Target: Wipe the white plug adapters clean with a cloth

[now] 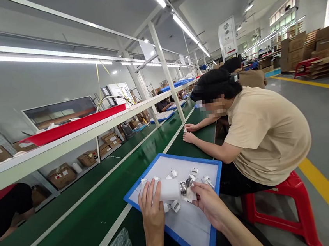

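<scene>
Head view: long green table [83, 221] under strip lights, factory hall. Left hand [152, 214] grips a white cylinder [167, 189] over the blue tray [214, 180]; right hand [209, 202], at three o'clock, pinches its metal end [183, 188].

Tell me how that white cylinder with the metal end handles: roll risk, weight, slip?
The white cylinder looks round and smooth, so it would probably roll if laid on the flat blue-rimmed tray. The left hand lifts it with fingertips, suggesting it is light. Its metal end may be slippery.
</scene>
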Available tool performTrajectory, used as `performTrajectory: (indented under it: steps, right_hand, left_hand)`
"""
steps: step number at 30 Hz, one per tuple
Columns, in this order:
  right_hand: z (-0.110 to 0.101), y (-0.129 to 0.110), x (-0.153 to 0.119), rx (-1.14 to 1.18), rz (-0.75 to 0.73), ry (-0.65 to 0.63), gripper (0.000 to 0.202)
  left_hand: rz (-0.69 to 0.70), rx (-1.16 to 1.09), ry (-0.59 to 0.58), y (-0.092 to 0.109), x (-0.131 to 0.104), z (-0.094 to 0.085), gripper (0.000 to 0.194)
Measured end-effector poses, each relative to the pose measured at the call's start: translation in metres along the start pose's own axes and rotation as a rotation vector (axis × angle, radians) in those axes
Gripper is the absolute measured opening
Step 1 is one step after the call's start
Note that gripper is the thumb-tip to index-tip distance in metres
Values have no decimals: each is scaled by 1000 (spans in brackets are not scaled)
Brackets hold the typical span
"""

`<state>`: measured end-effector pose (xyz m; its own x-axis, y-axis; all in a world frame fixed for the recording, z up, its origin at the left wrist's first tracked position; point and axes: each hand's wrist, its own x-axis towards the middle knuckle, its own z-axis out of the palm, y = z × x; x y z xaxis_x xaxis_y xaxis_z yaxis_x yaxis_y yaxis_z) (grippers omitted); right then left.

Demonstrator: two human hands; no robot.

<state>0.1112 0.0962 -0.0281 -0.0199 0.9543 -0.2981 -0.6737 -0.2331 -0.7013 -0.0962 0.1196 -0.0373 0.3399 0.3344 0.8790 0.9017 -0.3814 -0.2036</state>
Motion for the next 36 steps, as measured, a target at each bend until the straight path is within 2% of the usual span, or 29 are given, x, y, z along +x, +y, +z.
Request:
performTrajectory:
  steps: [4,10,36]
  right_hand:
    - [2,-1,-5,1,15,-34,25]
    - [0,0,-8,-11,41,-19,27]
    - [-3,-1,-13,7,68,-61,30]
  left_hand:
    - [-2,9,-10,1,1,-3,54]
    - [-8,14,-36,5,3,-7,55]
    - [-5,-12,-64,4,4,-9,53]
